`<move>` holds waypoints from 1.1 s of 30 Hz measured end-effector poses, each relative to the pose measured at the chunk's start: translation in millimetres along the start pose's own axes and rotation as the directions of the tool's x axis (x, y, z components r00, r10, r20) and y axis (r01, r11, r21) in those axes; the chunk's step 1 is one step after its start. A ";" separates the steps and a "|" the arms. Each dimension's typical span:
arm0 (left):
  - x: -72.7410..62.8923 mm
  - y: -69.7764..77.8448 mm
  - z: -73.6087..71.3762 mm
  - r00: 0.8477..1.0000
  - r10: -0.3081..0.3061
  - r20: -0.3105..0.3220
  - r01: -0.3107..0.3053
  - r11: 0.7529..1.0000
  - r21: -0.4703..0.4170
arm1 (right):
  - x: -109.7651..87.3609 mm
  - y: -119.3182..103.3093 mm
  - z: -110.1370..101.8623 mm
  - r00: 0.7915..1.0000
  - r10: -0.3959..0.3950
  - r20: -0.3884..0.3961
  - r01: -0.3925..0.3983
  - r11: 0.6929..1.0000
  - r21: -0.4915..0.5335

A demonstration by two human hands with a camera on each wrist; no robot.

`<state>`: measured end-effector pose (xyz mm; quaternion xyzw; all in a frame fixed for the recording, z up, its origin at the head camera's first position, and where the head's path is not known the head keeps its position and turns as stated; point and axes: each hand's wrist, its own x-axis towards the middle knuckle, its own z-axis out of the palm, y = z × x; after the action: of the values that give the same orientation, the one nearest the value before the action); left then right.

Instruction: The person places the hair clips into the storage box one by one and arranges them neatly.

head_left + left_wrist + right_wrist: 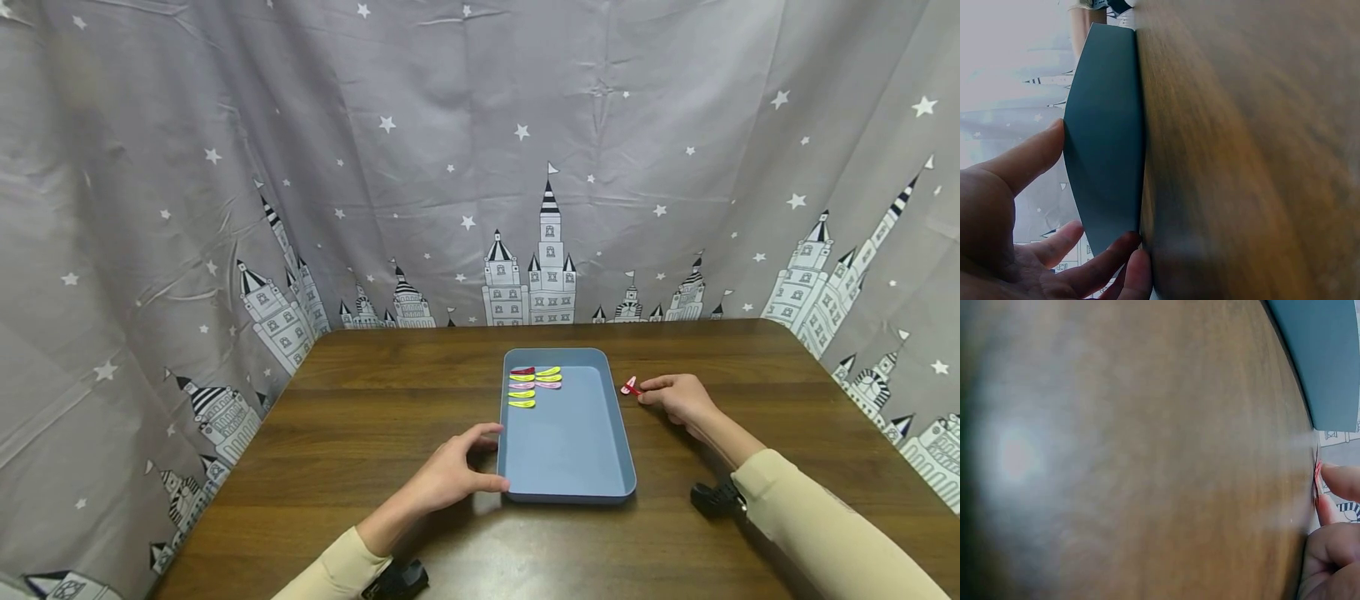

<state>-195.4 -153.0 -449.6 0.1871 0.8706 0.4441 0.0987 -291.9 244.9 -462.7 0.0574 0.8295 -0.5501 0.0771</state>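
Note:
A blue-grey tray lies on the table with several snap hair clips in two short columns at its far left. The left column has a red clip, yellow ones and a pink one; yellow and pink clips fill the right column. My left hand rests spread against the tray's left side, its fingertips touching the wall. To the right of the tray, my right hand pinches the end of a red hair clip between thumb and finger. A pale pink clip lies beside it, partly overlapped.
The brown wooden table extends on both sides of the tray. A grey curtain printed with castles and stars hangs behind and around it. Black wrist devices sit under both forearms, close over the table.

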 end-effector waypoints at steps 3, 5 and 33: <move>0.4 0.2 0.2 1.000 0.001 0.000 -0.001 1.000 0.002 | -0.9 1.5 -1.1 1.000 -0.010 0.009 0.010 1.000 -0.005; -0.1 0.2 0.3 1.000 -0.001 -0.001 0.001 1.000 0.000 | -1.0 2.7 -1.3 1.000 -0.014 0.015 0.014 1.000 -0.014; -0.4 2.6 -0.4 1.000 -0.001 -0.002 0.002 1.000 0.001 | -2.6 4.0 0.5 0.999 -0.034 -0.023 0.034 0.999 -0.028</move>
<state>-194.6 -152.0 -447.3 0.1861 0.8710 0.4439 0.0982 -288.5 245.9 -466.0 0.0486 0.8387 -0.5393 0.0591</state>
